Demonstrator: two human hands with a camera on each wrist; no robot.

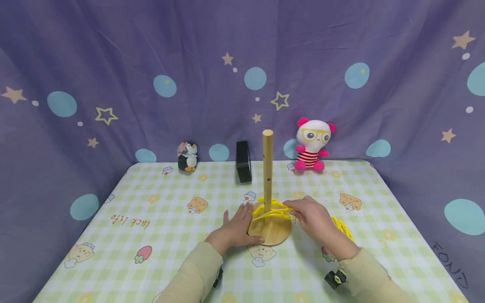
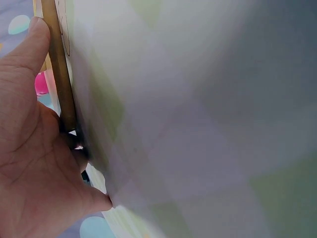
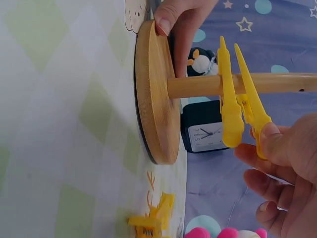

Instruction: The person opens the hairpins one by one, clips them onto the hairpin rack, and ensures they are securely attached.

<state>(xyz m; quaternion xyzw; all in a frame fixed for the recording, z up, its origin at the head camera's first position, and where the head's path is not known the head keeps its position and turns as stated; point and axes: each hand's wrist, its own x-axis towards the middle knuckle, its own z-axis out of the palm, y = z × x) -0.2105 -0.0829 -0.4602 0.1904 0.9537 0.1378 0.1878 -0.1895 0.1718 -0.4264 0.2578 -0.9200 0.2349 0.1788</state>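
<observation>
A round wooden base (image 1: 270, 233) with an upright wooden pole (image 1: 267, 168) stands near the middle of the table. My left hand (image 1: 238, 227) rests against the base's left side, fingers extended and thumb (image 3: 168, 20) on the rim. My right hand (image 1: 316, 219) pinches a long yellow clip (image 3: 233, 111) between thumb and index finger. In the right wrist view its two tapered arms stand apart and cross in front of the pole. From the head view, a yellow curved band (image 1: 278, 203) shows by the pole's foot; whether it belongs to this clip I cannot tell.
More yellow clip pieces (image 1: 342, 228) lie on the checked table right of the base, partly behind my right wrist. A black clock (image 1: 244, 162) stands behind the pole. A penguin figure (image 1: 187, 156) is at back left, a pink-and-white plush toy (image 1: 312, 145) at back right.
</observation>
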